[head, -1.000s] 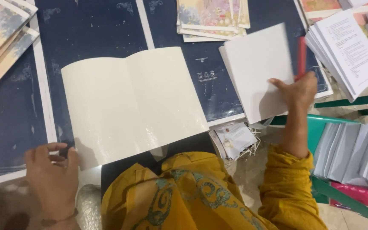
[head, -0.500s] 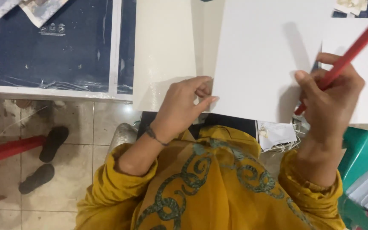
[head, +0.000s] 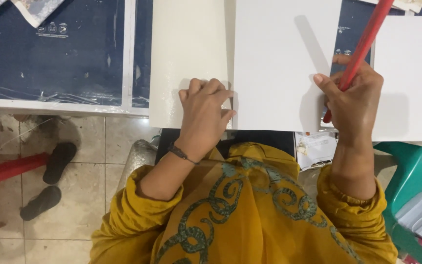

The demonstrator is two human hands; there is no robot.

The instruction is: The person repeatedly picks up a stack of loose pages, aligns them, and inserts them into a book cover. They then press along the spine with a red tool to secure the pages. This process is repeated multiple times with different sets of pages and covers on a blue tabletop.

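The left hand (head: 205, 110) presses flat on the cream sheet (head: 189, 58) beside the white sheet (head: 282, 63) on the worktop (head: 54, 54), the right hand (head: 355, 100) pinching a red stick (head: 362, 46), with black sandals (head: 50, 178) on the floor below.

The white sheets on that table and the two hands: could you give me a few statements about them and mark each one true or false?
1. The right hand holds a red stick. True.
2. The left hand is lifted well off the table. False: it rests knuckles-up on the white sheets, near the fold.
3. A pair of dark sandals lies on the tiled floor. True.
4. The person's sleeves are blue. False: they are mustard yellow.
5. The left wrist carries a thin dark band. True.
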